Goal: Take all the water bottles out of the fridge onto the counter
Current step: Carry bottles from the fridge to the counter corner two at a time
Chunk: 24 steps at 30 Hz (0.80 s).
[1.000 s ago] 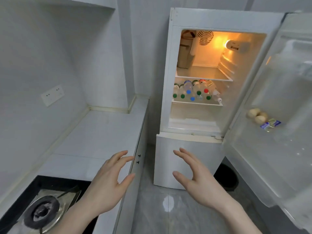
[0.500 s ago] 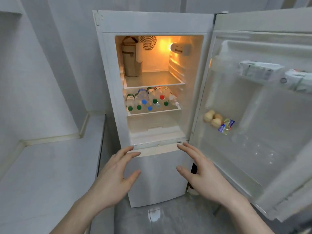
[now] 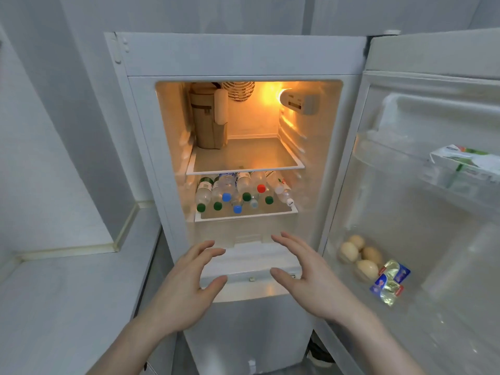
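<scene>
Hands (image 3: 186, 288) empty; bottles (image 3: 238, 193) lying stacked, caps outward, roughly nine.

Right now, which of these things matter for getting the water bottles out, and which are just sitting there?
Job: water bottles lying on the lower shelf; counter; left hand; right hand, both empty.

Lying about: eggs, foil packets, carton, brown bag.

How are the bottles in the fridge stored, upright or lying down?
Lying down: the water bottles are stacked on their sides on the lower shelf, caps facing the open door.
</scene>
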{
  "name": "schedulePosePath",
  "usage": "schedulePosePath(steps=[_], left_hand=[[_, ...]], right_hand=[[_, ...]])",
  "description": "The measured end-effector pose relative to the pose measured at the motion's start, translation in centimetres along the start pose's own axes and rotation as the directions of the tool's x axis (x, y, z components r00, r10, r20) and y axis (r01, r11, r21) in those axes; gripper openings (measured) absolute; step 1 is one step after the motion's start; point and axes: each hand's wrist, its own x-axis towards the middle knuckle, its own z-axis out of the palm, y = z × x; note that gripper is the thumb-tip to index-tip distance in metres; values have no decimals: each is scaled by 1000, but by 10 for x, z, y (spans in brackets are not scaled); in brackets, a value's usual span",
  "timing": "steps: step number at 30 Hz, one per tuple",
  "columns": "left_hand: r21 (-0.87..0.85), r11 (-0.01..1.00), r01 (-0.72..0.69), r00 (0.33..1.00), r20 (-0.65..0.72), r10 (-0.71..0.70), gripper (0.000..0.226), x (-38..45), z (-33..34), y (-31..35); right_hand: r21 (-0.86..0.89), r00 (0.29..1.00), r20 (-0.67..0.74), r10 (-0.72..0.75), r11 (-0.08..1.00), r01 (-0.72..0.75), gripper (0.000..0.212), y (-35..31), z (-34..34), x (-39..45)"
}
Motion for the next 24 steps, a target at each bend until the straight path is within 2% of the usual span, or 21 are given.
schedulePosePath(steps=[5,14,19,24], left_hand=[[6,1000,29,999,21,-29,49,45,3,-19],[-43,999,28,997,67,-25,54,144,2,-65],[-217,961,173,981,128,-148,63,191,11,-83],[-371,864,340,939,181,-292,62,230,26,-93]], right_hand=[[0,999,36,-3,1000,3,60,4,4,53],[-2,997,-36,67,998,-67,58,11,29,143],[48,984,-76,159,987,-156,61,12,45,184],[88,969,-102,224,973,-215,60,13,54,222]])
